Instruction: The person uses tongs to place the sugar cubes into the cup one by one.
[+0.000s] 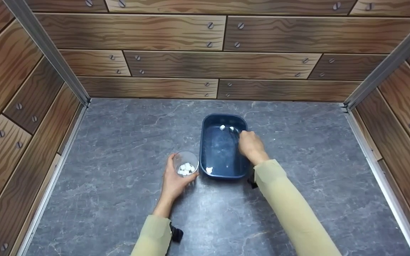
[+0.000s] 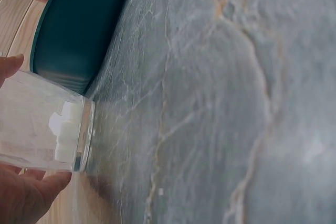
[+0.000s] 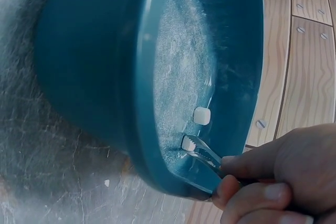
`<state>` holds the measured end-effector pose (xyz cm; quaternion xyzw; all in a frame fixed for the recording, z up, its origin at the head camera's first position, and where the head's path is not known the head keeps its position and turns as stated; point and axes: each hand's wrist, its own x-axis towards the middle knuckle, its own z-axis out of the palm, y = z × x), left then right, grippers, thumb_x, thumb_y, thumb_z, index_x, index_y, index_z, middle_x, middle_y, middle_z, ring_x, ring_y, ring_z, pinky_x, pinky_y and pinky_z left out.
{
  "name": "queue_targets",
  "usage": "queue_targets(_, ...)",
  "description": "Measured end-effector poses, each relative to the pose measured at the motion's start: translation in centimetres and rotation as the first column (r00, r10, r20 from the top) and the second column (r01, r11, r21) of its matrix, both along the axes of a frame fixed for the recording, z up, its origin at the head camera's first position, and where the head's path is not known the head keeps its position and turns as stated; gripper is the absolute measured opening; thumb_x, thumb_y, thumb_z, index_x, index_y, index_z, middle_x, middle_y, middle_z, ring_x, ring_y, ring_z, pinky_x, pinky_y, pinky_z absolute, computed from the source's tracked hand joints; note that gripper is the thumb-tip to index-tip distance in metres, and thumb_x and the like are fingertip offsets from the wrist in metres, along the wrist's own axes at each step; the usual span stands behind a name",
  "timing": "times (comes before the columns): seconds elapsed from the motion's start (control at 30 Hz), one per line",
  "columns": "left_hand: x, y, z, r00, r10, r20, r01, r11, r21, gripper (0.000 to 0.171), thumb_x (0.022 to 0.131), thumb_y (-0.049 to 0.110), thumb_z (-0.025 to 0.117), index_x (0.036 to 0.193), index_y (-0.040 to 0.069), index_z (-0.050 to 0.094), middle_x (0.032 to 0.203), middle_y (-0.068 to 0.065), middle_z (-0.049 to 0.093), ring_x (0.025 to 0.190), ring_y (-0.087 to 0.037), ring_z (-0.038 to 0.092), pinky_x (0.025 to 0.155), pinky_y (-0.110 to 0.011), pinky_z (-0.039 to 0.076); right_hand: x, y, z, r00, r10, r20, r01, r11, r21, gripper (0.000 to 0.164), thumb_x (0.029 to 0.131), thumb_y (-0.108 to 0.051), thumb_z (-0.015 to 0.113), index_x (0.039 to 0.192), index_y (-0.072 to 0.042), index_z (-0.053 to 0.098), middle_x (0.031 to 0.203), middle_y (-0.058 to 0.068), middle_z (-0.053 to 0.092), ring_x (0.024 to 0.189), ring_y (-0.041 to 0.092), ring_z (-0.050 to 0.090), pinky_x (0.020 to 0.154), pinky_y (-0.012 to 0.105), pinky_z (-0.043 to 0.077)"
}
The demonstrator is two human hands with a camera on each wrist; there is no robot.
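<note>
My left hand (image 1: 175, 182) grips a clear cup (image 2: 31, 114) that stands on the floor surface just left of a blue bin. Several white cubes (image 1: 186, 169) lie at the cup's bottom. In my right hand (image 1: 253, 147), over the right side of the bin (image 3: 84, 66), I pinch a pair of metal tongs (image 3: 206, 156) with serrated tips. The tips reach down into the bin and close around one white cube (image 3: 187, 144) near its floor. A second white cube (image 3: 201, 115) lies beside it in the bin's far part.
Grey marbled surface (image 1: 126, 142) lies around the bin and cup. Wood-patterned walls (image 1: 176, 64) rise at the back and both sides, with metal strips (image 1: 48, 46) along the corners. A white spot (image 1: 209, 170) shows in the bin's near left corner.
</note>
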<state>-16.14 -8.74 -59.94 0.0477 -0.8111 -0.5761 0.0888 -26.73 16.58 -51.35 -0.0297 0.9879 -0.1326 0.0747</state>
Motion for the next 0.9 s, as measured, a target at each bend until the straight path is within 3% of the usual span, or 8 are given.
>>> queue_targets(0.73, 0.0, 0.0, -0.1, 0.999, -0.006, -0.035, 0.006, 1.000, -0.014, 0.096, 0.060, 0.024, 0.094, 0.138, 0.005, 0.041, 0.135, -0.022, 0.053, 0.124, -0.036, 0.050, 0.104, -0.048, 0.040, 0.3, 0.8, 0.0, 1.000, -0.023, 0.009, 0.023, 0.998, -0.065, 0.024, 0.096, -0.003, 0.046, 0.100, 0.003, 0.070, 0.101, 0.027, 0.068, 0.091, 0.041, 0.066, 0.073, 0.053, 0.054)
queue_targets(0.9, -0.1, -0.1, -0.1, 1.000, -0.009, -0.015, 0.009, 1.000, -0.012, 0.097, 0.063, 0.026, 0.094, 0.140, 0.005, 0.039, 0.136, -0.024, 0.051, 0.125, -0.038, 0.049, 0.103, -0.050, 0.040, 0.8, 1.1, 0.3, 1.000, -0.023, 0.018, 0.025, 0.995, -0.096, 0.029, 0.096, -0.003, 0.048, 0.113, -0.001, 0.071, 0.107, 0.029, 0.066, 0.097, 0.043, 0.064, 0.078, 0.053, 0.053)
